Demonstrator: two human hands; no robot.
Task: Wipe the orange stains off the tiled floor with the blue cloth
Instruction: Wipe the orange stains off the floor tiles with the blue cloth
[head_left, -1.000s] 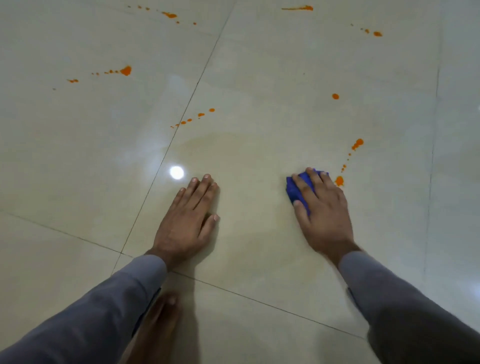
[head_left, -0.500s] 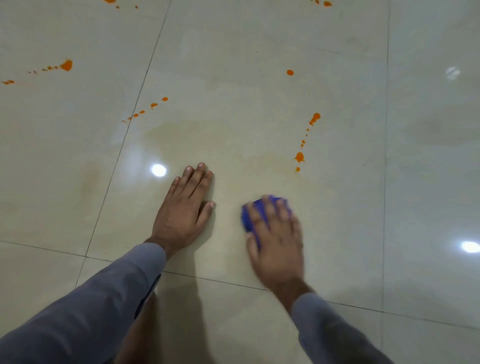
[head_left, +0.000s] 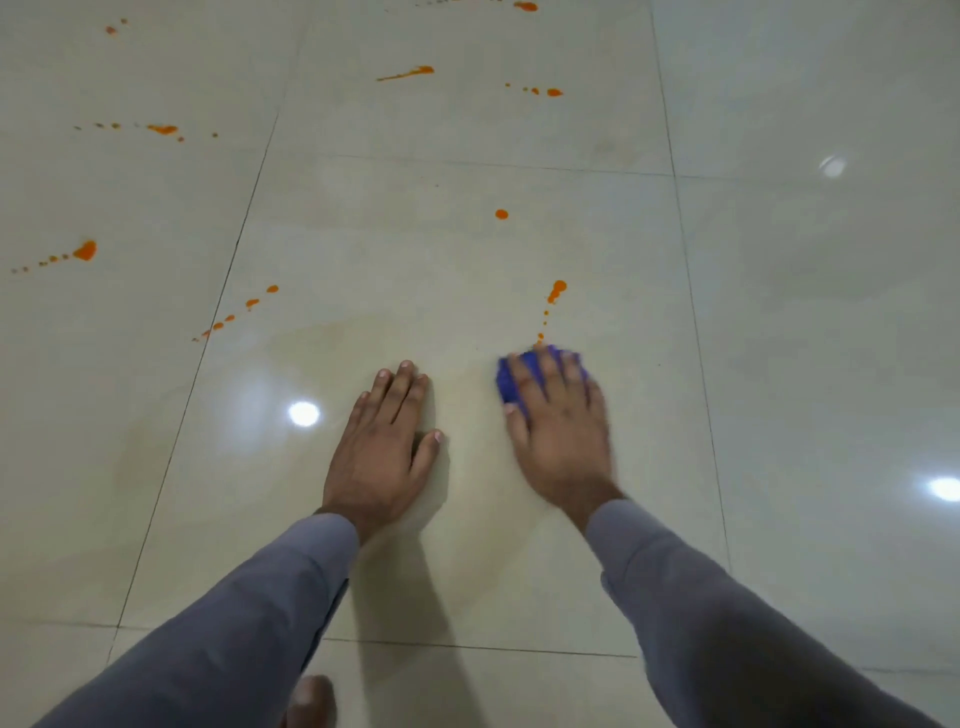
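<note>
My right hand (head_left: 558, 431) presses the bunched blue cloth (head_left: 508, 382) flat on the cream tiled floor (head_left: 779, 364); the cloth shows only past my fingertips and thumb. Its far edge touches the near end of a dotted orange trail (head_left: 555, 292). My left hand (head_left: 382, 447) lies flat on the tile, fingers together, holding nothing. A round orange spot (head_left: 501, 214) sits farther ahead. More orange drips run along the grout line at left (head_left: 252, 303), with a blob (head_left: 85, 250) beyond. Faint yellowish smears surround my hands.
Further orange streaks lie on the far tiles (head_left: 410, 73), (head_left: 553, 92), (head_left: 162, 129). Ceiling lights glare on the glossy floor (head_left: 304, 414), (head_left: 943, 488). A bare foot (head_left: 309, 701) shows at the bottom edge between my sleeves.
My right hand pulled the cloth back toward me and to the left, then pushed it forward again to the foot of the orange trail. The lowest drops of that trail are gone. My left hand stayed planted.
</note>
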